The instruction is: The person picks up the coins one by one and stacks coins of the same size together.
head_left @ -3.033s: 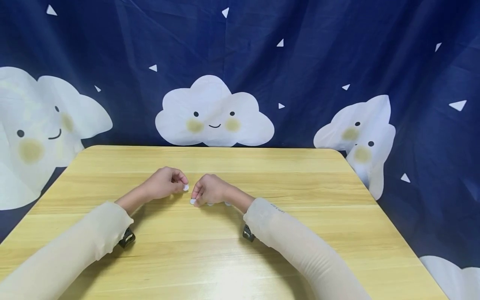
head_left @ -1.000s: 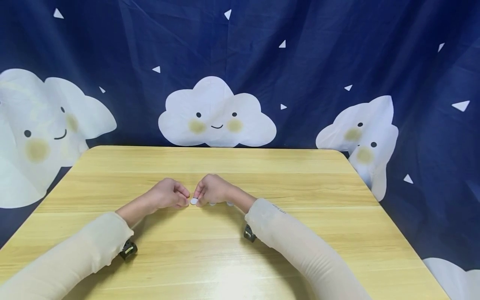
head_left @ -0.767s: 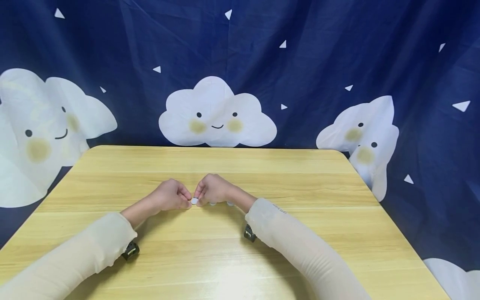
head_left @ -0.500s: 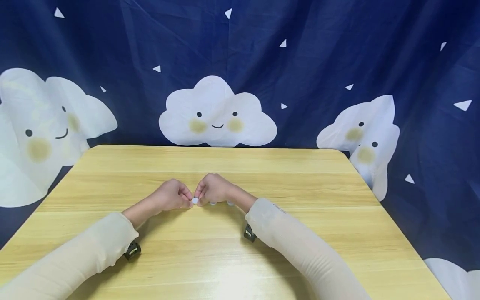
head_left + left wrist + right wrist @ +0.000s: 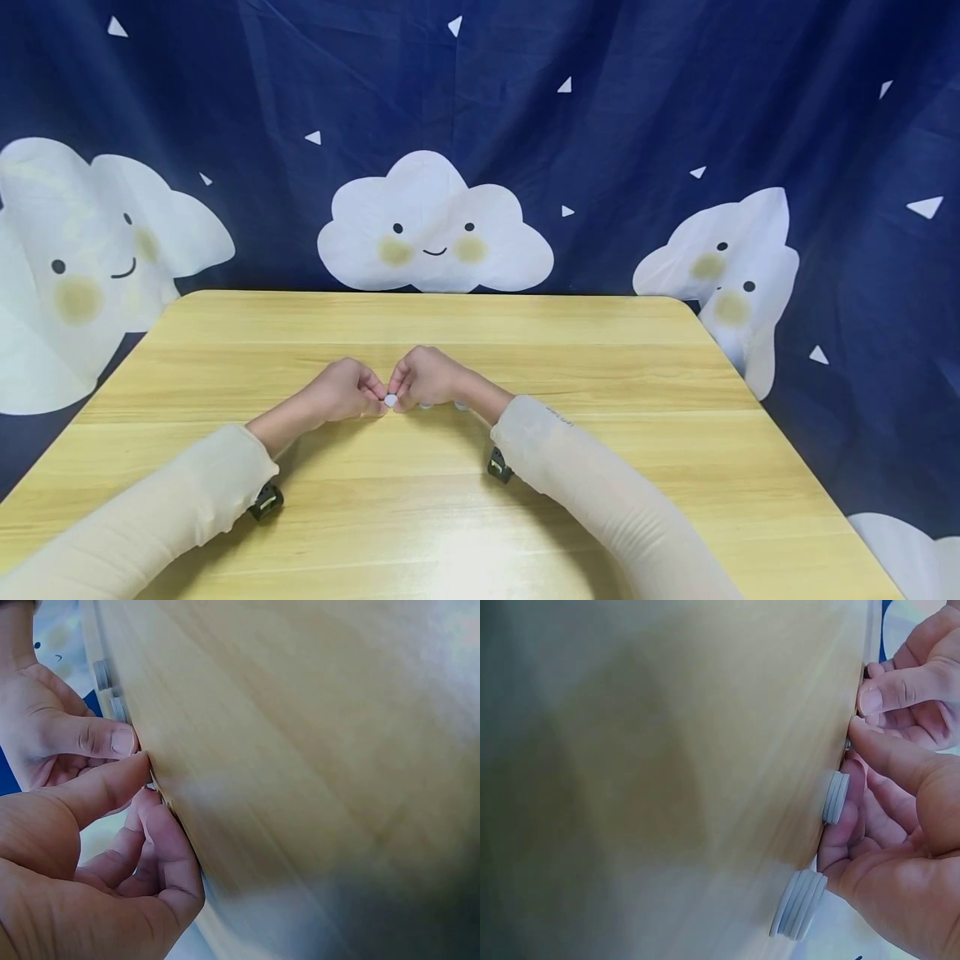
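Note:
Both hands meet at a small silvery-white, coin-like disc near the middle of the table. My left hand pinches at its left side with thumb and fingertips. My right hand pinches at its right side, the thumbs almost touching. Fingers mostly cover the disc in both wrist views, so I cannot tell whether more discs lie under it. Beside and under my right hand stand two short stacks of similar discs. In the right wrist view the nearer stack and the farther stack show layered edges.
The wood-grain table has rounded far corners. Behind it hangs a dark blue curtain printed with white clouds and triangles. A black strap device sits on the left wrist, and another strap device on the right.
My left hand, which held a disc farther back, has come down and right to the disc at my right fingertips. My right hand has stayed nearly still. Little changes in the last half second.

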`<state>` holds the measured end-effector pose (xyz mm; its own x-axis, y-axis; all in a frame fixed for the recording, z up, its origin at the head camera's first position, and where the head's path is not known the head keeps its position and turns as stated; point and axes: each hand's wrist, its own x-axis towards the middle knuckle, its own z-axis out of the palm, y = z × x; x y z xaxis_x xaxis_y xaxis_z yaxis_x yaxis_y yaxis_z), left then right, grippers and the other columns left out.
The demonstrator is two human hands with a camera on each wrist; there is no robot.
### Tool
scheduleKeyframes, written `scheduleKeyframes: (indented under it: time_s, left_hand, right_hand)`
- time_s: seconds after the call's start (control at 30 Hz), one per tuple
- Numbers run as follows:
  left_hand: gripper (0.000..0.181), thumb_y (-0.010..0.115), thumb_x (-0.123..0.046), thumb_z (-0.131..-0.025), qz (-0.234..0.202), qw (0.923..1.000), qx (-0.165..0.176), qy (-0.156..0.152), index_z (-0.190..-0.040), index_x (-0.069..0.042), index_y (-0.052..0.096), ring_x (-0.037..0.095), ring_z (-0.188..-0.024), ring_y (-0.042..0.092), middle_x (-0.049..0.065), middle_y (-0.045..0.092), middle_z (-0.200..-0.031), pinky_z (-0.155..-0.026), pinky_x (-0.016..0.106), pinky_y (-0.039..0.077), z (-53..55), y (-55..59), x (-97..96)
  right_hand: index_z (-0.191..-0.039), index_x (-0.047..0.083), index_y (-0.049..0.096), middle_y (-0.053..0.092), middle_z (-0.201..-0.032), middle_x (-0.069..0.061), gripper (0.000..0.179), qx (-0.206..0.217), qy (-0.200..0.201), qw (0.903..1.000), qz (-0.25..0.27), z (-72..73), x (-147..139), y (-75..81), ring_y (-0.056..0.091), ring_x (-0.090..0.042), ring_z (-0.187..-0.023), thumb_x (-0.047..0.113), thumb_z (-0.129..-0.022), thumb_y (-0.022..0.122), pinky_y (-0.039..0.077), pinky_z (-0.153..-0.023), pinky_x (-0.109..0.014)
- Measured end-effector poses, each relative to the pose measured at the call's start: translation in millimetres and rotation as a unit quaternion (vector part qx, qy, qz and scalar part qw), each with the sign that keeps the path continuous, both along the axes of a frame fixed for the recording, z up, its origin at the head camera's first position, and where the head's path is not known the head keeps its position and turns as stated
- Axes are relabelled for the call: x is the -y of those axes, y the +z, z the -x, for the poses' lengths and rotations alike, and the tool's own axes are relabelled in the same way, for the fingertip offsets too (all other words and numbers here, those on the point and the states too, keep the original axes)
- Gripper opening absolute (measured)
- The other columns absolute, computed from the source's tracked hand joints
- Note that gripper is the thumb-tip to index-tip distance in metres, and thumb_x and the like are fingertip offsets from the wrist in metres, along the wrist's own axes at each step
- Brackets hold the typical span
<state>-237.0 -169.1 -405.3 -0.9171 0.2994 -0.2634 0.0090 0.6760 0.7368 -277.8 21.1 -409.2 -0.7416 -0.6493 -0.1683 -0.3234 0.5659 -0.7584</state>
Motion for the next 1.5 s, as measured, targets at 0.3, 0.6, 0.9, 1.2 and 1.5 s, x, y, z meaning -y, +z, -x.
scheduleKeyframes:
  time_s: [0.3,0.6,0.9,1.2,1.5]
  left_hand:
    - [0.017,0.083,-0.005,-0.081,-0.001,1.0000,-0.002,0.004,-0.091,-0.001,0.071,0.014,-0.066,0.057,0.005,0.068,-0.080,-0.058,0.026,0.048,-0.2,0.6,-1.2]
    - [0.016,0.083,-0.005,-0.081,-0.003,1.0000,-0.005,0.006,-0.091,-0.001,0.071,0.013,-0.062,0.053,0.004,0.066,-0.078,-0.055,0.024,0.044,-1.2,-0.3,-1.6]
    - [0.016,0.083,-0.005,-0.081,-0.004,0.9999,-0.001,0.010,-0.091,-0.001,0.071,0.015,-0.066,0.055,0.005,0.067,-0.080,-0.058,0.027,0.046,-1.6,-0.8,-1.5]
    - [0.019,0.085,-0.006,-0.079,0.006,0.9998,-0.009,0.014,-0.090,-0.001,0.070,0.017,-0.069,0.057,0.006,0.066,-0.080,-0.061,0.029,0.049,-4.3,1.0,-0.3]
    - [0.019,0.082,-0.003,-0.079,-0.008,0.9998,-0.005,0.017,-0.094,0.001,0.071,0.017,-0.069,0.061,0.007,0.067,-0.079,-0.064,0.031,0.054,-0.9,8.8,4.7]
  right_hand:
    - [-0.089,0.007,0.076,0.072,-0.079,0.002,0.016,-0.013,-0.001,0.9998,-0.013,-0.2,0.4,0.9,0.066,-0.010,-0.073,0.002,-0.079,0.087,0.054,-0.069,-0.020]
    - [-0.090,0.007,0.075,0.072,-0.080,0.003,0.017,-0.011,-0.007,0.9997,-0.019,-0.3,1.8,0.3,0.066,-0.009,-0.074,0.003,-0.079,0.087,0.054,-0.070,-0.020]
    - [-0.091,0.005,0.075,0.072,-0.081,0.000,0.017,-0.003,-0.005,0.9999,-0.012,-3.1,0.8,2.4,0.066,-0.010,-0.075,0.000,-0.079,0.086,0.055,-0.071,-0.020]
    - [-0.093,0.002,0.075,0.072,-0.081,0.000,0.017,0.007,0.004,1.0000,-0.001,-1.7,-1.9,1.7,0.066,-0.010,-0.075,-0.002,-0.079,0.085,0.055,-0.071,-0.021]
    - [-0.103,0.000,0.074,0.074,-0.092,-0.006,0.026,0.021,0.012,0.9997,0.003,1.9,-6.2,9.4,0.067,-0.012,-0.084,0.000,-0.080,0.085,0.055,-0.079,-0.021]
